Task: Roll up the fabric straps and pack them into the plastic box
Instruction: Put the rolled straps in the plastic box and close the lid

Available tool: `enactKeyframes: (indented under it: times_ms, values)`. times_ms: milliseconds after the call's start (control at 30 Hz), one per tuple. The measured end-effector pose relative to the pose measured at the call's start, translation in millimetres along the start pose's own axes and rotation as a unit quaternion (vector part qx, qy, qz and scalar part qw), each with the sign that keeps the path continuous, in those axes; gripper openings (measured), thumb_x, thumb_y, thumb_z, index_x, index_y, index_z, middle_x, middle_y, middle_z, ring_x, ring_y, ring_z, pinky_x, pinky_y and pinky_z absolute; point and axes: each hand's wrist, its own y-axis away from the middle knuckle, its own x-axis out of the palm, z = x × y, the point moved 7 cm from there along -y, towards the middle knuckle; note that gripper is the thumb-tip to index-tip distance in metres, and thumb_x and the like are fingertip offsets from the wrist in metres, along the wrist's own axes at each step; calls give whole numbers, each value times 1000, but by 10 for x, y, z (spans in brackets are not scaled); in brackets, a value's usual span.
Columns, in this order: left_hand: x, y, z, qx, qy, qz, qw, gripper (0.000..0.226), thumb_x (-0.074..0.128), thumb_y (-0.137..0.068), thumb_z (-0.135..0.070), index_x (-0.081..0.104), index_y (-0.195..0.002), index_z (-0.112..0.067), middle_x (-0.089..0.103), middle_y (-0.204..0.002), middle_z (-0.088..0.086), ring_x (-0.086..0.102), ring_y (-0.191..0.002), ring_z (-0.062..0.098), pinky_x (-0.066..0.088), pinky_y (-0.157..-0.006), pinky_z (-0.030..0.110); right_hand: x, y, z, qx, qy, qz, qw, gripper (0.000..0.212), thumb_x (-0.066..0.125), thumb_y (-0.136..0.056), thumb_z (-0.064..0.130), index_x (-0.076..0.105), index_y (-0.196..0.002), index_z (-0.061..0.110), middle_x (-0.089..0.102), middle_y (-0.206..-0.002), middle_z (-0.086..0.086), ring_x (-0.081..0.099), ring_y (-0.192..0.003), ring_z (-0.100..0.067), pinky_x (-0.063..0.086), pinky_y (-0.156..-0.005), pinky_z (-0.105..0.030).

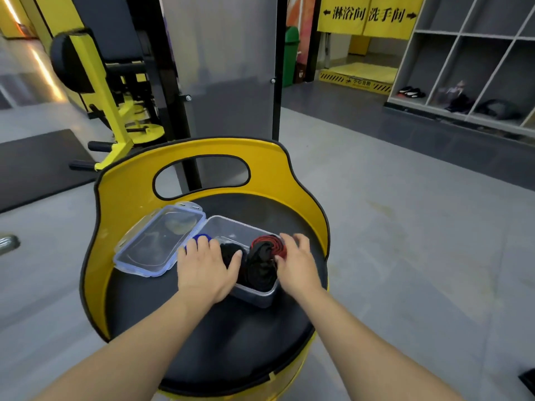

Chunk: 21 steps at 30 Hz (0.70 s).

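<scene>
on the black surface point(225, 337), the plastic box point(254, 293) runs long axis away-left; left hand point(207, 266) presses flat on a blue strap roll point(202, 238), right hand point(298, 263) pinches the red-black strap roll point(267, 246).

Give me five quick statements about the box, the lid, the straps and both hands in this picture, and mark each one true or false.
1. The lid is snapped shut on the plastic box. False: it lies open to the left of the box, on the black seat.
2. A red and black rolled strap sits in the box's right part. True.
3. The left hand rests over the blue strap. True.
4. The right hand is off the box, flat on the seat. False: its fingers are at the red and black roll.
5. The box stands on the floor. False: it stands on the seat of a yellow-backed chair.
</scene>
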Motion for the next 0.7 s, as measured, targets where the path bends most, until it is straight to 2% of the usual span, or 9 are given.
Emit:
enactKeyframes:
  times_ms: [67, 133, 200, 233, 267, 333, 367, 533, 700]
  values:
    - [-52, -3, 91, 8, -26, -15, 1000, 60, 32, -94, -68, 61, -101, -17, 61, -103, 5, 54, -98, 28, 39, -86, 42, -19, -94, 22, -21, 34, -20, 999, 42, 50, -103, 21, 52, -145, 21, 29, -160, -8, 41, -140, -32, 35, -116, -38]
    - [-77, -116, 187, 17, -11, -42, 999, 58, 34, -92, -65, 64, -97, -15, 61, -98, 6, 55, -94, 29, 41, -82, 44, 29, -97, 152, -35, 84, -33, 995, 43, 41, -106, 29, 51, -146, 17, 30, -162, -11, 35, -143, -32, 30, -119, -40]
    - [20, -252, 230, 50, 22, -47, 997, 67, 27, -90, -66, 66, -107, -14, 62, -112, 10, 54, -109, 32, 43, -93, 47, 168, -23, 346, -48, 107, -19, 993, 52, 32, -108, 38, 44, -151, 12, 27, -165, -13, 27, -149, -32, 21, -124, -42]
    - [111, -310, 230, 69, 50, -28, 996, 75, 21, -90, -67, 63, -123, -15, 58, -134, 12, 47, -129, 33, 37, -108, 49, 258, 13, 412, -54, 116, -7, 992, 56, 29, -108, 42, 38, -154, 11, 24, -166, -14, 21, -151, -32, 16, -126, -43]
    - [221, -339, 206, 89, 78, 7, 993, 84, 14, -89, -70, 52, -142, -17, 43, -156, 10, 30, -148, 31, 23, -121, 50, 349, 43, 445, -59, 130, 4, 990, 61, 25, -107, 45, 31, -157, 11, 19, -168, -14, 14, -154, -32, 11, -127, -44]
    - [397, -339, 159, 117, 103, 62, 986, 91, 2, -86, -73, 24, -161, -25, 14, -170, 0, -2, -158, 24, 4, -127, 47, 490, 80, 422, -62, 168, 18, 984, 65, 21, -107, 49, 15, -163, 15, 5, -171, -12, 0, -157, -30, 0, -128, -46]
    - [433, -335, 151, 122, 103, 66, 985, 90, -1, -86, -73, 18, -162, -29, 9, -171, -2, -7, -158, 22, 2, -128, 47, 519, 84, 395, -64, 184, 19, 981, 66, 20, -107, 49, 10, -163, 16, 0, -171, -11, -4, -157, -29, -3, -127, -46]
    - [452, -344, 106, 94, 87, 56, 990, 69, 14, -100, -64, 18, -162, -32, 14, -170, 0, -3, -158, 24, 7, -127, 47, 561, -10, 360, -95, 208, 28, 973, 65, 19, -107, 47, 8, -163, 16, 1, -171, -9, -4, -158, -26, -4, -128, -45]
    - [534, -392, 53, 81, 70, 93, 990, 67, 14, -101, -62, 11, -162, -36, 15, -170, 2, 4, -157, 28, 8, -126, 50, 581, -87, 310, -102, 220, 51, 969, 64, 19, -107, 44, 8, -163, 16, 0, -171, -9, -5, -158, -26, -3, -128, -46]
